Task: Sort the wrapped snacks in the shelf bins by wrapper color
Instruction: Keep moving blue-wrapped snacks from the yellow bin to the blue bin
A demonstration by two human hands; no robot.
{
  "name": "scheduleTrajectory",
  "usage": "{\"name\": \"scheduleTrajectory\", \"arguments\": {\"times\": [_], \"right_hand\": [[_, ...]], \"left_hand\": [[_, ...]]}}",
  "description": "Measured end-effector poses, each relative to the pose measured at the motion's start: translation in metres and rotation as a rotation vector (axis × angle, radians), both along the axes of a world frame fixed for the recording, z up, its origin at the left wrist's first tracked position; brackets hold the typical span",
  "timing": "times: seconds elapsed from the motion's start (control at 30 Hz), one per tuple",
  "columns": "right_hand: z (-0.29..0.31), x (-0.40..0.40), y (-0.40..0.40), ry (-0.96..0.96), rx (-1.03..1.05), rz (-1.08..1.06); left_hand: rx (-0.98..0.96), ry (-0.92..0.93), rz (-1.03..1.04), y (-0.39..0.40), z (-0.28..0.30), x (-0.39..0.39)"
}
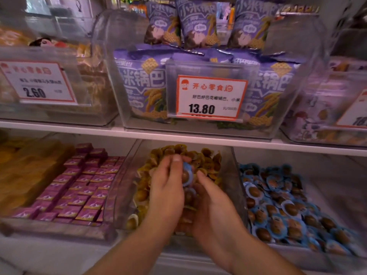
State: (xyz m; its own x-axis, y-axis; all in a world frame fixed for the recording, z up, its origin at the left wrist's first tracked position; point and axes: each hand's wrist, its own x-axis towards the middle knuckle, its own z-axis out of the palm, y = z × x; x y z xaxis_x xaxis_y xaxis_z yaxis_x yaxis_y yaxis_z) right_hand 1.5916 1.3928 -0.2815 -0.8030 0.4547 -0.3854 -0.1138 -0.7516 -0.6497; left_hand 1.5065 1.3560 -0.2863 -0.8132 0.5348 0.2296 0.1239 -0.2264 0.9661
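Both my hands reach into the middle clear bin [237, 187] on the lower shelf, which holds several yellow-wrapped snacks [206, 155]. My left hand [166, 187] pinches a blue-wrapped snack [187, 174] between thumb and fingers, lifted above the yellow pile. My right hand [212, 205] lies beside it with curled fingers among the yellow snacks; whether it holds one is hidden. The bin to the right is filled with several blue-wrapped snacks [288, 207]. The bin to the left holds several purple-wrapped square snacks [79, 187].
An orange-brown pile [25, 171] fills the far-left lower bin. The upper shelf [178, 136] carries clear bins of purple snack bags [198, 24] with price cards reading 13.80 [210, 98] and 2.60 [37, 82]. The shelf edge runs just above my hands.
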Motion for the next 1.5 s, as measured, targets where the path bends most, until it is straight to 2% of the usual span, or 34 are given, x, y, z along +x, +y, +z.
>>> {"name": "scheduleTrajectory", "arguments": {"times": [0.07,0.1,0.2,0.3,0.4,0.5,0.57,0.7,0.73,0.77,0.8,0.9,1.0,1.1,1.17,1.27,1.5], "right_hand": [[0.004,0.005,0.001,0.037,-0.07,-0.143],[0.005,0.009,0.003,0.048,-0.041,-0.207],[0.008,0.028,0.015,0.001,0.103,-0.279],[0.013,0.049,0.026,-0.046,0.232,-0.317],[0.018,0.069,0.04,-0.099,0.457,-0.363],[0.026,0.093,0.07,-0.134,0.545,-0.31],[0.023,0.109,0.101,-0.291,0.623,-0.291],[0.005,0.147,0.166,-0.934,1.165,-0.362],[0.001,0.155,0.176,-1.031,1.276,-0.388],[-0.002,0.161,0.182,-1.044,1.344,-0.428],[-0.004,0.163,0.181,-0.988,1.375,-0.471],[-0.006,0.142,0.153,-0.628,1.293,-0.553],[-0.017,0.11,0.108,-0.408,1.316,-0.394],[-0.037,0.089,0.075,-0.427,1.463,-0.159],[-0.042,0.084,0.07,-0.448,1.574,-0.161],[-0.042,0.085,0.078,-0.374,1.501,-0.19],[-0.046,0.087,0.079,-0.38,1.525,-0.167]], "left_hand": [[-0.082,0.337,-0.126,0.0,-0.007,0.008],[-0.14,0.459,-0.172,0.0,-0.01,0.011],[-0.233,0.609,-0.256,0.0,-0.02,0.019],[-0.187,0.753,-0.278,0.002,-0.025,0.025],[-0.101,0.657,-0.346,0.006,-0.024,0.026],[-0.143,0.617,-0.328,0.014,-0.023,0.017],[-0.231,0.668,-0.327,0.018,-0.025,0.007],[-0.441,0.744,-0.447,0.026,-0.039,-0.008],[-0.48,0.778,-0.458,0.028,-0.042,-0.011],[-0.51,0.816,-0.462,0.031,-0.043,-0.014],[-0.529,0.857,-0.467,0.033,-0.042,-0.015],[-0.64,1.086,-0.543,0.04,-0.041,-0.017],[-0.961,1.354,-0.652,0.046,-0.051,-0.008],[-1.045,1.442,-0.652,0.048,-0.06,0.0],[-1.03,1.448,-0.616,0.05,-0.058,0.002],[-0.981,1.53,-0.521,0.053,-0.051,-0.003],[-1.036,1.346,-0.61,0.036,-0.029,-0.034]]}}
